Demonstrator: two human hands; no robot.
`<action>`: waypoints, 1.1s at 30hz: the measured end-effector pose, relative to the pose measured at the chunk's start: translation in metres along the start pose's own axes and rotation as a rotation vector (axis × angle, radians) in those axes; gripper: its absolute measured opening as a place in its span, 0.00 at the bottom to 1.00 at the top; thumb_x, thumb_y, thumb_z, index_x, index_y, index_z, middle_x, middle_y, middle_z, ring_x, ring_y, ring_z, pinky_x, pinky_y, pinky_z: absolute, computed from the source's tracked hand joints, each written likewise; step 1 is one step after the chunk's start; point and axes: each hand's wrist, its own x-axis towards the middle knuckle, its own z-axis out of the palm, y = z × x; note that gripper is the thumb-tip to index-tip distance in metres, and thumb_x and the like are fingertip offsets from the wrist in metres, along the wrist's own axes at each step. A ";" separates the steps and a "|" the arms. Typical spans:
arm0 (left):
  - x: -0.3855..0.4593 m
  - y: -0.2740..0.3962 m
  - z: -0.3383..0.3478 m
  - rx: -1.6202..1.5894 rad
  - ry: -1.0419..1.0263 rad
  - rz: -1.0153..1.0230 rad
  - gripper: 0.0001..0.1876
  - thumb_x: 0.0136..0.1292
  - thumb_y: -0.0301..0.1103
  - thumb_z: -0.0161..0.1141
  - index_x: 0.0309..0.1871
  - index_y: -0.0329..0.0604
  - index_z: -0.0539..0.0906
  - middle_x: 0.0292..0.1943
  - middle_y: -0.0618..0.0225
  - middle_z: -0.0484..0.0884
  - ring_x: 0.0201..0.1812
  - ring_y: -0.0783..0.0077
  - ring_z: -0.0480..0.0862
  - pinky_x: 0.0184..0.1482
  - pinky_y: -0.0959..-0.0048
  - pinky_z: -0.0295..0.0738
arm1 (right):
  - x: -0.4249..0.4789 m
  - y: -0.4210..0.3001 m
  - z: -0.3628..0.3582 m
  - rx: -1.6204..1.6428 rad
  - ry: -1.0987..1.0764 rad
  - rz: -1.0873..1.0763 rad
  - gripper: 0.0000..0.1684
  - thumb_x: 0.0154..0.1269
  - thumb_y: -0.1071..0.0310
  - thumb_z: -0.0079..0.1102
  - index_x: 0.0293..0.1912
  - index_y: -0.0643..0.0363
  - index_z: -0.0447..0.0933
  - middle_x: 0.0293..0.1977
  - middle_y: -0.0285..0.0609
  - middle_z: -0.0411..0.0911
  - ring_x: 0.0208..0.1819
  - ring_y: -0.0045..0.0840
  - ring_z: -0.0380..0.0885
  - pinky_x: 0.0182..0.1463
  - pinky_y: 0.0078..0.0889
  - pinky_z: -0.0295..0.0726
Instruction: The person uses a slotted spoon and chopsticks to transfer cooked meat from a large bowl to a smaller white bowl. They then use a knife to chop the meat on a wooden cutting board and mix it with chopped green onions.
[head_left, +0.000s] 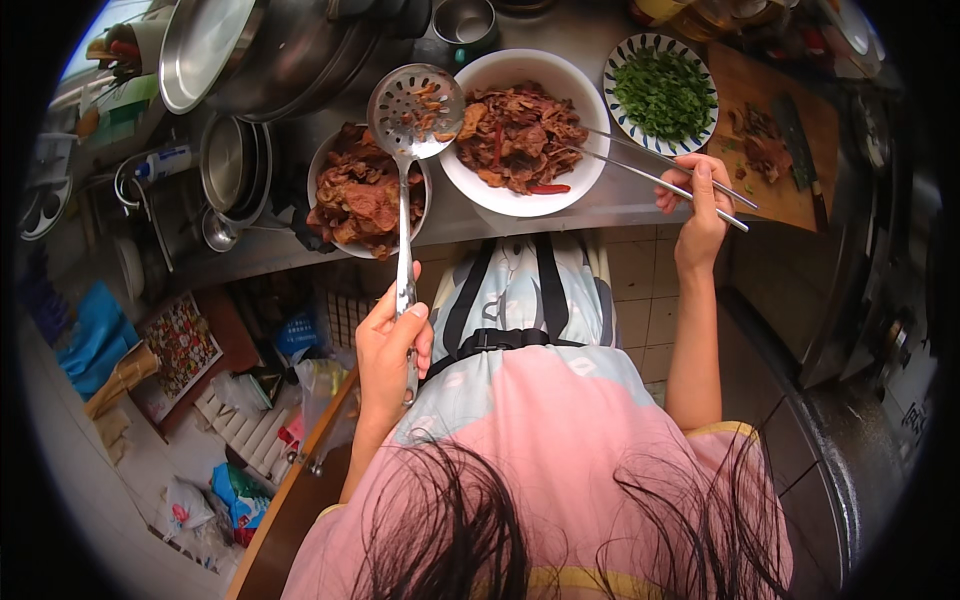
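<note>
My left hand (391, 337) grips the handle of a metal slotted skimmer (390, 112), whose head carries small scraps of meat. The skimmer's head hangs at the left rim of a large white bowl (495, 204) and partly covers a second bowl (424, 214). Cooked meat (517, 135) with red chilies (550, 189) fills much of the large bowl. Metal chopsticks (637, 176) are held in my right hand (699, 199), and their tips reach into that meat from the right. Larger chunks of browned meat (358, 199) are heaped in the second bowl.
A patterned plate of chopped green herbs (664, 97) stands behind my right hand. Right of it, a wooden cutting board (806, 161) bears a knife (795, 142) and meat pieces (765, 150). Metal pots (225, 165) crowd the counter's left. An open cabinet door (300, 495) stands below left.
</note>
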 end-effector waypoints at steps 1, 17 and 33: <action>0.000 0.000 0.000 0.000 -0.003 0.005 0.26 0.70 0.30 0.53 0.70 0.34 0.69 0.18 0.74 0.71 0.15 0.86 0.67 0.17 0.85 0.59 | 0.000 0.000 0.003 -0.004 0.000 0.022 0.19 0.79 0.57 0.43 0.42 0.63 0.74 0.26 0.42 0.78 0.25 0.21 0.76 0.28 0.21 0.73; -0.011 -0.008 -0.005 -0.036 0.017 0.029 0.26 0.70 0.30 0.53 0.70 0.35 0.69 0.18 0.73 0.71 0.15 0.86 0.67 0.17 0.85 0.60 | 0.046 -0.001 0.048 0.183 0.012 0.007 0.22 0.79 0.56 0.41 0.42 0.68 0.73 0.30 0.52 0.81 0.27 0.30 0.83 0.32 0.27 0.83; -0.012 -0.013 -0.008 -0.032 -0.040 0.074 0.26 0.69 0.30 0.54 0.70 0.35 0.69 0.18 0.74 0.70 0.15 0.87 0.66 0.18 0.85 0.60 | -0.023 -0.005 0.059 0.065 -0.192 -0.041 0.17 0.79 0.59 0.41 0.48 0.62 0.74 0.30 0.40 0.80 0.28 0.17 0.76 0.32 0.18 0.72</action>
